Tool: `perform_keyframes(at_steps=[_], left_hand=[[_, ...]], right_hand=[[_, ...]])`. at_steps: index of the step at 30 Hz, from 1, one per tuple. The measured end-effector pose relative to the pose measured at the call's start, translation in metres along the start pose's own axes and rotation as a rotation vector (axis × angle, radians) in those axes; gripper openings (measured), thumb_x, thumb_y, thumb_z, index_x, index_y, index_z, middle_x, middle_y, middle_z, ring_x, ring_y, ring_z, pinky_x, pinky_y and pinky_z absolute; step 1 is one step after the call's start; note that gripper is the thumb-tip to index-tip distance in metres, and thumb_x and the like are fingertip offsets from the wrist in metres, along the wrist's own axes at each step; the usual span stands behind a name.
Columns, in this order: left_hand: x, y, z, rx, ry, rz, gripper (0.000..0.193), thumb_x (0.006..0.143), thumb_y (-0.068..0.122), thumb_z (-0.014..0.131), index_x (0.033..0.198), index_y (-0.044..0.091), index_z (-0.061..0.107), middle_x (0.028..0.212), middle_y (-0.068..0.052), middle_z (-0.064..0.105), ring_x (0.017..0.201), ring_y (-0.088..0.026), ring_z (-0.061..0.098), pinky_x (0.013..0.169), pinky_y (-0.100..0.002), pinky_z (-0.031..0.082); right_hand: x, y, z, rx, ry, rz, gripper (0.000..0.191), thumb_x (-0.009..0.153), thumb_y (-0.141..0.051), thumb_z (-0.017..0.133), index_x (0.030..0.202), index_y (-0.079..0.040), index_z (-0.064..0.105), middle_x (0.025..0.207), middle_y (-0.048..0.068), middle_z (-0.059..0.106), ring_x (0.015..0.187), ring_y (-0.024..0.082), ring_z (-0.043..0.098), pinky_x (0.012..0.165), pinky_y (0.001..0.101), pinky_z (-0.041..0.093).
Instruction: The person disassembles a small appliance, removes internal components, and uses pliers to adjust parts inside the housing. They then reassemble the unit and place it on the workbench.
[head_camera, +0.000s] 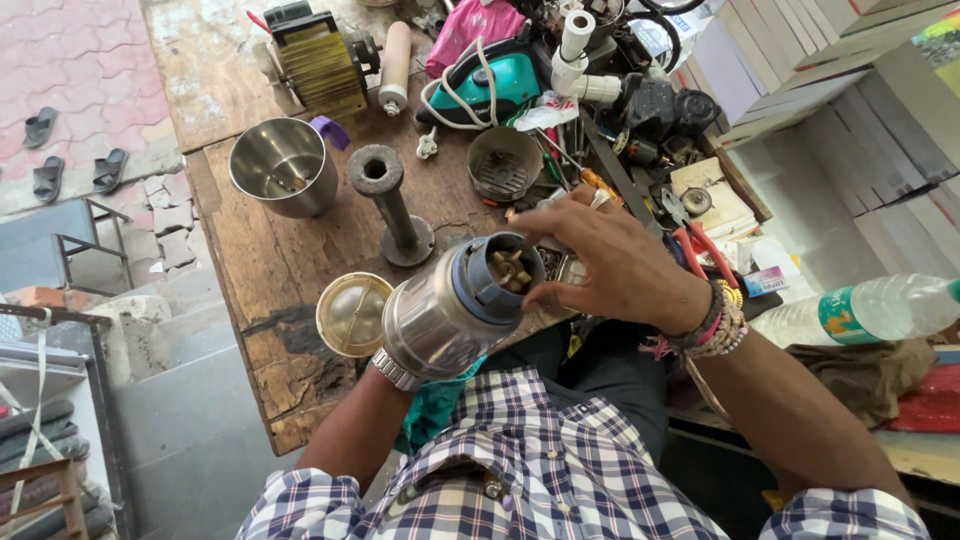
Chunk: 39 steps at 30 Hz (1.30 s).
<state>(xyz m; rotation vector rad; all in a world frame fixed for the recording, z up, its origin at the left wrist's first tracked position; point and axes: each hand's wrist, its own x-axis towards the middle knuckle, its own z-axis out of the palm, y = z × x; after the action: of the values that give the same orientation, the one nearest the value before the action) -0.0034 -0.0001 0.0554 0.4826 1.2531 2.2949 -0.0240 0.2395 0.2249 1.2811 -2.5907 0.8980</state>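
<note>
A steel mixer jar (440, 320) with a blue-grey base ring is held upside down and tilted over my lap. A brass coupler (508, 268) shows in the middle of its base. My left hand is hidden under the jar and supports it; only the wrist with a metal watch (393, 369) shows. My right hand (600, 262) reaches in from the right, fingertips on the base ring beside the coupler. Beaded bracelets (715, 325) circle the right wrist.
On the worn wooden bench (265, 265) stand an open steel jar (280, 165), a dark metal stand (388, 205), a clear round lid (352, 314), a small tin of parts (503, 162), a teal iron (495, 85), red pliers (700, 245) and several tools. A plastic bottle (880, 308) lies at right.
</note>
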Motion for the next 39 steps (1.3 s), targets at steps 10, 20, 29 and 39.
perform_keyframes(at_steps=[10, 20, 29, 39], left_hand=[[0.003, 0.012, 0.011, 0.149, -0.066, 0.02, 0.066, 0.093, 0.018, 0.077, 0.15, 0.005, 0.046, 0.143, -0.013, 0.061, 0.128, -0.022, 0.063, 0.107, -0.036, 0.054], [0.002, 0.009, 0.009, 0.173, -0.042, 0.027, 0.064, 0.093, 0.018, 0.077, 0.149, 0.004, 0.047, 0.142, -0.013, 0.061, 0.127, -0.022, 0.063, 0.106, -0.036, 0.055], [0.009, 0.009, 0.013, 0.267, -0.052, 0.03, 0.063, 0.093, 0.017, 0.077, 0.148, 0.004, 0.048, 0.141, -0.013, 0.062, 0.126, -0.022, 0.063, 0.106, -0.036, 0.055], [0.001, 0.015, 0.013, 0.244, -0.043, 0.031, 0.061, 0.094, 0.017, 0.077, 0.147, 0.003, 0.05, 0.14, -0.013, 0.063, 0.126, -0.022, 0.064, 0.106, -0.036, 0.055]], right_hand=[[0.004, -0.005, 0.001, 0.046, 0.068, 0.354, 0.018, 0.101, -0.025, 0.071, 0.115, -0.014, 0.072, 0.088, 0.007, 0.071, 0.079, 0.022, 0.07, 0.073, 0.0378, 0.052], [-0.007, 0.0, 0.009, 0.177, 0.174, 0.206, 0.018, 0.105, -0.02, 0.064, 0.117, -0.007, 0.064, 0.083, 0.006, 0.069, 0.071, 0.02, 0.068, 0.064, 0.0338, 0.052], [-0.004, -0.006, 0.003, 0.087, 0.142, 0.131, 0.025, 0.095, -0.025, 0.072, 0.111, -0.007, 0.069, 0.088, 0.006, 0.071, 0.077, 0.023, 0.07, 0.067, 0.0352, 0.053], [-0.004, -0.005, 0.003, 0.082, 0.071, 0.207, 0.026, 0.098, -0.023, 0.069, 0.117, -0.006, 0.067, 0.093, 0.008, 0.072, 0.084, 0.027, 0.07, 0.074, 0.0396, 0.053]])
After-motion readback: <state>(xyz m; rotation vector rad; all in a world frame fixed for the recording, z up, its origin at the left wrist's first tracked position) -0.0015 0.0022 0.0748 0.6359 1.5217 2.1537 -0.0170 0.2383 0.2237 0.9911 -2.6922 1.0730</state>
